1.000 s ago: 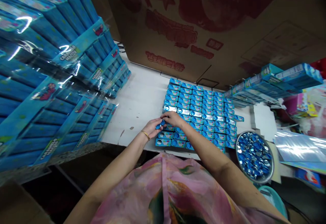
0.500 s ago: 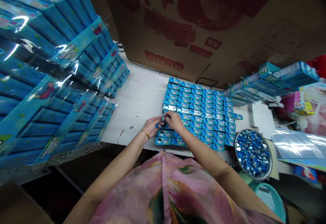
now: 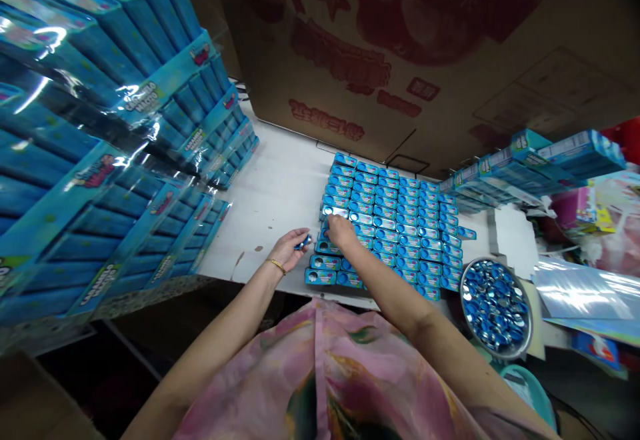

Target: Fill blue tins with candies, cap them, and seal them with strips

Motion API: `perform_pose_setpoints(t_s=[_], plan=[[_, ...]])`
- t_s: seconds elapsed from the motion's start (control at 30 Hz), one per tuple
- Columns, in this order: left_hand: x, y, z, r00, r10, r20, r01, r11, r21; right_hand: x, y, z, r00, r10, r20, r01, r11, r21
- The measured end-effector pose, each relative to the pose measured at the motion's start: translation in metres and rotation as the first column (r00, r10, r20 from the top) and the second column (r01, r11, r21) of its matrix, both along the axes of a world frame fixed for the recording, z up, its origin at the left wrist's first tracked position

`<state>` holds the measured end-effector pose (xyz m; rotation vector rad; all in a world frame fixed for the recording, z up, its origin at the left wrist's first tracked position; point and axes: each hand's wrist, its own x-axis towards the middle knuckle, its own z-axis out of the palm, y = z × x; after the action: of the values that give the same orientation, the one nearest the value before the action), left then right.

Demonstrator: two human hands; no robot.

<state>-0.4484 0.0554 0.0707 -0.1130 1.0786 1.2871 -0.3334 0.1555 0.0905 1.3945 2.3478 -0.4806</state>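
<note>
Many small blue boxes (image 3: pixel 395 227) lie in tight rows on the white table (image 3: pixel 275 200). My left hand (image 3: pixel 290 247), with a gold bangle at the wrist, is closed on small blue pieces (image 3: pixel 303 243) just left of the rows. My right hand (image 3: pixel 341 232) reaches over the near-left boxes, fingertips pressed down on one box in the leftmost column. What is under those fingertips is hidden.
A round metal bowl (image 3: pixel 497 307) full of blue and silver round pieces sits at the right. Shrink-wrapped blue packs (image 3: pixel 100 160) are stacked at the left, and more blue packs (image 3: pixel 530 160) lie at the far right. A big cardboard box (image 3: pixel 400 53) stands behind.
My hands were together over the near-left boxes. Now they have parted: the left has drawn back left with the blue pieces, the right has moved forward onto a box farther up the column.
</note>
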Motion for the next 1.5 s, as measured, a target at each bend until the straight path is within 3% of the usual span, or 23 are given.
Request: perform_pose_setpoints(t_s=[0.2,0.27,0.33,0.43,0.5,0.53,0.63,0.73,0.87,1.0,1.13,1.2,1.33,1.5], plan=[[0.0,-0.008,-0.002,0.995,0.049,-0.089,-0.055,0.996,-0.069,-0.015,0.008,-0.002,0.995,0.022,0.093,-0.022,1.0,-0.004],[0.002,-0.01,-0.003,0.99,0.065,-0.126,-0.075,0.994,-0.076,-0.009,0.003,0.002,0.998,0.032,0.052,-0.032,0.999,0.005],[0.006,-0.01,-0.003,0.982,0.082,-0.169,-0.097,0.992,-0.082,-0.003,-0.007,0.006,0.996,-0.009,-0.086,0.008,1.0,-0.016],[0.012,-0.008,0.0,0.975,0.084,-0.206,-0.099,0.993,-0.067,0.004,-0.028,0.007,0.914,-0.176,-0.365,0.085,0.964,-0.25],[0.015,-0.007,0.003,0.985,0.07,-0.159,-0.079,0.996,-0.049,0.008,-0.037,0.006,0.858,-0.277,-0.432,0.091,0.911,-0.403],[0.015,-0.007,0.004,0.991,0.065,-0.113,-0.07,0.997,-0.042,0.011,-0.04,0.006,0.849,-0.3,-0.434,0.105,0.902,-0.418],[0.009,-0.012,0.004,0.995,0.08,0.051,-0.077,0.995,-0.061,0.019,-0.037,0.008,0.899,-0.242,-0.365,0.163,0.959,-0.233],[-0.001,-0.018,0.002,0.98,0.118,0.158,-0.104,0.99,-0.095,0.021,-0.031,0.01,0.979,-0.109,-0.169,0.098,0.993,-0.072],[-0.008,-0.021,0.001,0.973,0.113,0.199,-0.1,0.992,-0.076,0.005,-0.027,0.005,0.998,-0.029,0.058,0.033,0.996,-0.08],[-0.008,-0.021,0.003,0.98,0.096,0.173,-0.087,0.995,-0.055,-0.006,-0.023,0.001,0.994,0.009,0.112,-0.003,0.998,-0.058],[-0.004,-0.02,0.01,0.991,0.048,0.126,-0.042,0.998,-0.053,-0.002,-0.03,0.009,0.998,0.025,0.058,-0.022,0.998,-0.055],[-0.001,-0.017,0.015,0.995,0.022,0.099,-0.017,0.999,-0.048,-0.003,-0.038,0.015,0.993,0.065,-0.099,-0.07,0.997,-0.044],[0.008,-0.013,0.024,0.994,-0.01,0.109,0.007,1.0,0.024,-0.011,-0.053,0.019,0.893,0.205,-0.401,-0.237,0.971,-0.031],[0.004,-0.022,0.017,1.0,0.011,-0.024,-0.014,0.993,-0.116,0.001,-0.056,0.016,0.905,0.112,-0.409,-0.18,0.975,-0.13]])
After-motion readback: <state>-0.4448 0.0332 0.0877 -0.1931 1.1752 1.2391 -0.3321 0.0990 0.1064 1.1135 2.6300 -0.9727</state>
